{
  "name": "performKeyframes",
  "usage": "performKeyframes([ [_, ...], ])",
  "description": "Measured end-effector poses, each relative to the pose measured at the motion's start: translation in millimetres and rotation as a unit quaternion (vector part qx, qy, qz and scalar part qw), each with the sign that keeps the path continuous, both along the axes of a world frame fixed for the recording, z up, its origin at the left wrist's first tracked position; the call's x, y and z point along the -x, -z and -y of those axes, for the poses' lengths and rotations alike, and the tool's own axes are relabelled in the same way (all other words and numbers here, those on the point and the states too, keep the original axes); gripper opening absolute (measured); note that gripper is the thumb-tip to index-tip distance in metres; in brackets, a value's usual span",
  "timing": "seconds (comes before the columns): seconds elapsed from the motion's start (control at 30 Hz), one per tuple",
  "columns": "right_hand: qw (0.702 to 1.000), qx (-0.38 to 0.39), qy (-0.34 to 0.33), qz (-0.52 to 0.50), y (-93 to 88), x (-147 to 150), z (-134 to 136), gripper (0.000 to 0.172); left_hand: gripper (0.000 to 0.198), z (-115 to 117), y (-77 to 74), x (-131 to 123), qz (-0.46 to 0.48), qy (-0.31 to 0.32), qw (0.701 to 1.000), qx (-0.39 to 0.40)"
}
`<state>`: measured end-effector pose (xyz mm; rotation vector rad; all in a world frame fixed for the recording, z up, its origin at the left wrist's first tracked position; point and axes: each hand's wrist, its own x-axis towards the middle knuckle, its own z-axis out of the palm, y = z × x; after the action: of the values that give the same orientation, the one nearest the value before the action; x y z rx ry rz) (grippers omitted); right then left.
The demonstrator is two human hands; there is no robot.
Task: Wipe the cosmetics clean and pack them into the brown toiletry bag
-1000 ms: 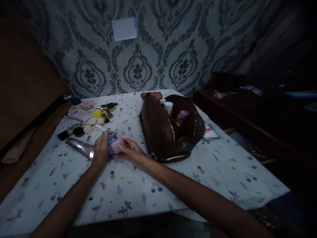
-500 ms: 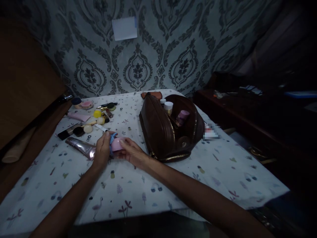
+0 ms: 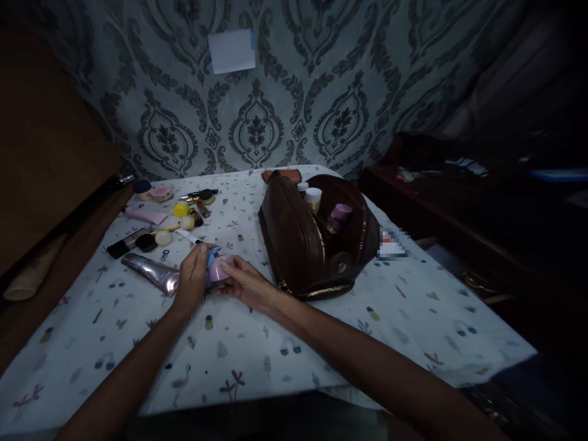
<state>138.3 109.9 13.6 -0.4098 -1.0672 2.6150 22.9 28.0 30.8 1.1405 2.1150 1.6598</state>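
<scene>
Nearest, a broad bare stretch of patterned table (image 3: 275,355) in front of the brown bag (image 3: 298,251), open up to the near edge, with more free room to the bag's right. Just left of the bag's front corner, held low over the table between both hands: a small pink container (image 3: 221,268). Left hand (image 3: 192,280) with grip closed on the blue piece (image 3: 211,258) at the container's end away from the bag. Right hand (image 3: 245,283) with grip pinched on the pink body, on the side facing the bag. Long axis roughly crosswise, blue end pointing away from the bag. Further left of the bag, a shiny tube (image 3: 149,272) lying flat, just beside the left hand. Beyond it, scattered cosmetics (image 3: 172,211) crowding that side. Bag unzipped, bottles (image 3: 321,205) upright inside. Behind the bag, patterned wall (image 3: 321,92) with a paper note (image 3: 231,51).
</scene>
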Motion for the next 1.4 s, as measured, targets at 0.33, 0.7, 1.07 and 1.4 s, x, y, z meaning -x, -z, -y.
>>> performKeyframes([
  [0.33, 1.0, -0.016, 0.002, -0.014, 3.6, 2, -2, 0.056, 0.057, 0, 1.5, 2, 0.003, -0.005, 1.0, -0.004],
  [0.7, 0.999, 0.031, 0.028, -0.002, 8.4, 4, -3, 0.06, 0.056, -2, 1.6, 3, 0.015, -0.012, 1.0, 0.014],
  [1.07, 1.0, 0.024, 0.014, 0.002, 5.8, 4, -3, 0.066, 0.054, -2, 1.2, 2, -0.004, -0.004, 1.0, 0.016],
  [1.4, 1.0, 0.002, 0.003, -0.02, 3.9, 1, -4, 0.049, 0.063, -1, -1.9, 4, 0.047, -0.013, 0.999, 0.021],
])
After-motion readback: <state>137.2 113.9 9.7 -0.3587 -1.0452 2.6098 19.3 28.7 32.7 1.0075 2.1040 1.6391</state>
